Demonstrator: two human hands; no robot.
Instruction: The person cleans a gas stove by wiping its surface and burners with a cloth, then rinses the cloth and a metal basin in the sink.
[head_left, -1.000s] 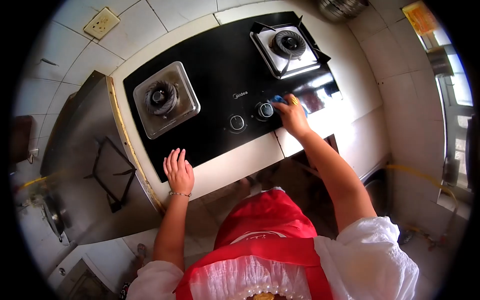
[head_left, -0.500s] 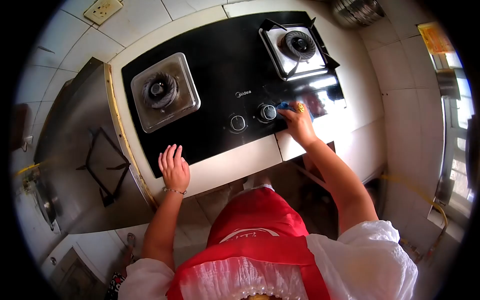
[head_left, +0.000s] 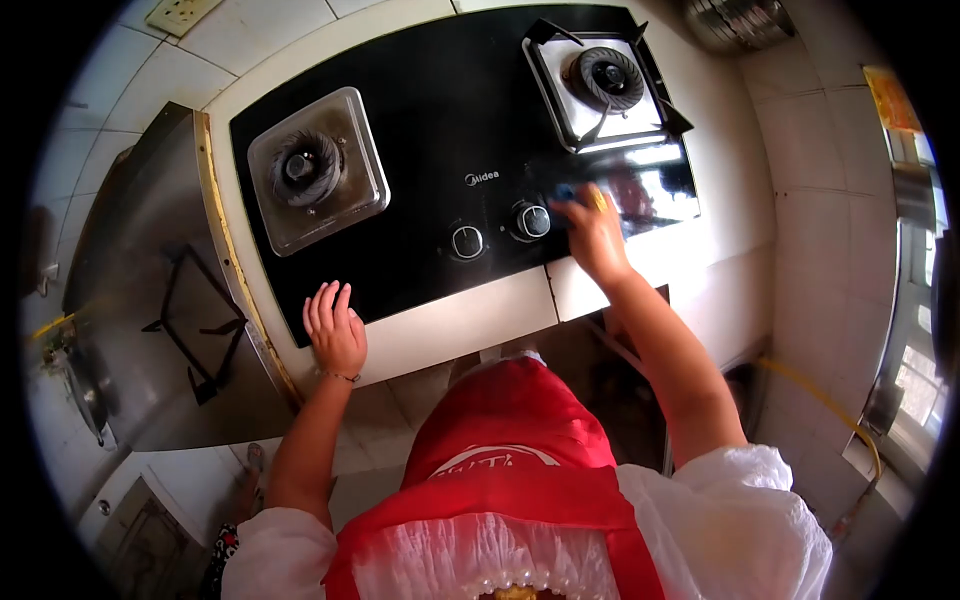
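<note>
My right hand presses a small blue cloth onto the black glass of the gas stove, just right of the right control knob. Its fingers are closed over the cloth and hide most of it. The left control knob sits a little farther left. My left hand rests palm down with fingers stretched out on the stove's front left corner, holding nothing. Beyond it lies the left burner on its square metal drip tray, without a pan support.
The right burner has its black pan support fitted. A second pan support lies on the steel surface at left. Steel bowls stand at the back right. A yellow hose runs down the right side.
My right hand has moved the cloth slightly up and away from the right knob. The left hand stays on the stove's corner. The whole view has shifted a little.
</note>
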